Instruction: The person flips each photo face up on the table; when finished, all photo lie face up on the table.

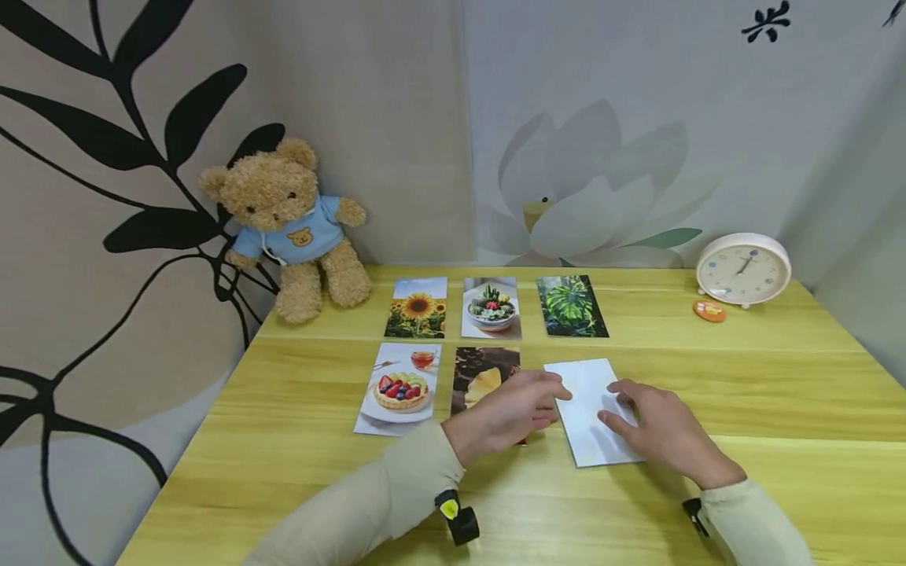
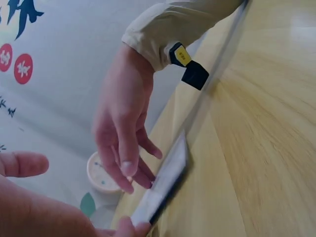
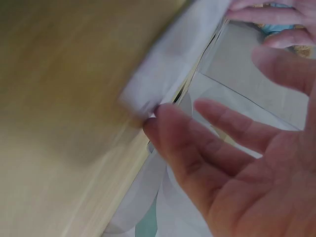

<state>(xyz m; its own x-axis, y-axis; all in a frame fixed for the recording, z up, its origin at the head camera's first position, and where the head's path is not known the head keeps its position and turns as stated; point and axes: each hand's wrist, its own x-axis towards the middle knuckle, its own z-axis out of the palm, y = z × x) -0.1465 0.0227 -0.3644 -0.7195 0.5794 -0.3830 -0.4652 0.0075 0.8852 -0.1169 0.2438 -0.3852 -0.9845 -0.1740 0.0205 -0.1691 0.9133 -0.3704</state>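
A blank white card [image 1: 587,413], seen tilted in both wrist views, is between the two hands. My left hand [image 1: 511,410] is at its left edge, with fingertips right by it and thumb apart in the left wrist view. The right hand [image 1: 661,424] reaches the card's right edge, its thumb spread away from the fingers [image 3: 180,143]. Partly hidden behind my left hand is a dark picture card [image 1: 495,365] with a yellow shape. Left of that lies a fruit tart card [image 1: 385,417].
Along the back lie a sunflower card [image 1: 418,310], a cactus bowl card [image 1: 490,314] and a green leaf card [image 1: 572,306]. A teddy bear [image 1: 300,236] sits at the back left. A white clock [image 1: 743,269] and an orange disc [image 1: 709,310] are at the back right.
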